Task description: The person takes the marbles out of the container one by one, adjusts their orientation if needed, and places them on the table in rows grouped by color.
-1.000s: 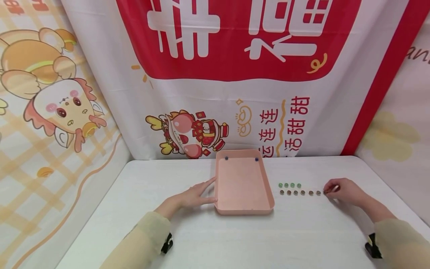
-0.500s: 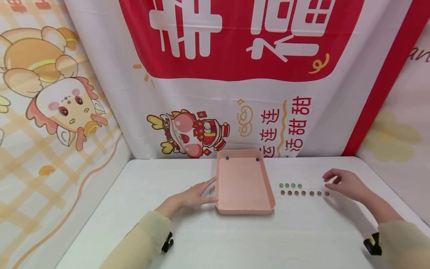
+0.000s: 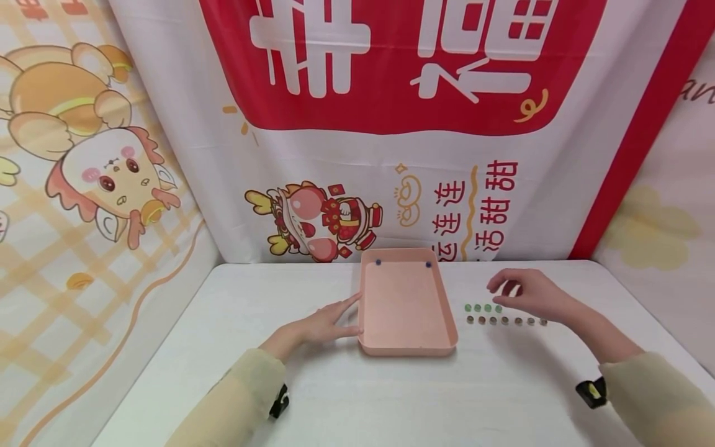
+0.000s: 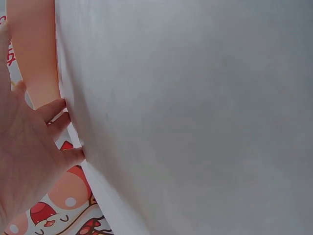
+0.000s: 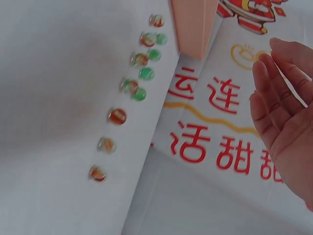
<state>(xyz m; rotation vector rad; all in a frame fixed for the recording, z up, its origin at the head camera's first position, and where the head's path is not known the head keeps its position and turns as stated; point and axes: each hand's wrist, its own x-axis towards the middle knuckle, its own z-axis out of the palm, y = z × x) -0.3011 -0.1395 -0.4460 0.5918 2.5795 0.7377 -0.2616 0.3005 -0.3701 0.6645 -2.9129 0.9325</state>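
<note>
My left hand (image 3: 318, 324) rests with spread, straight fingers against the left side of a pink tray (image 3: 406, 310); the left wrist view also shows the hand (image 4: 29, 152) by the tray wall (image 4: 36, 54). Inside the tray, two dark blue marbles (image 3: 378, 262) sit near the far corners. Right of it lies a short row of green glass marbles (image 3: 477, 308), with a longer row of clear, brown-streaked marbles (image 3: 505, 321) just nearer to me. Above the right end of the green row hovers my right hand (image 3: 533, 293), its fingers loosely bent. Nothing shows between those fingers in the right wrist view.
All of this stands on a white table (image 3: 385, 397). A white and red printed cloth (image 3: 335, 155) hangs behind the tray, close to its far end. Patterned cloths close off the left and right sides.
My right hand has let go of the brown-streaked marble at the row's right end, lifted, and moved left over the green marbles. My left hand stays at the tray.
</note>
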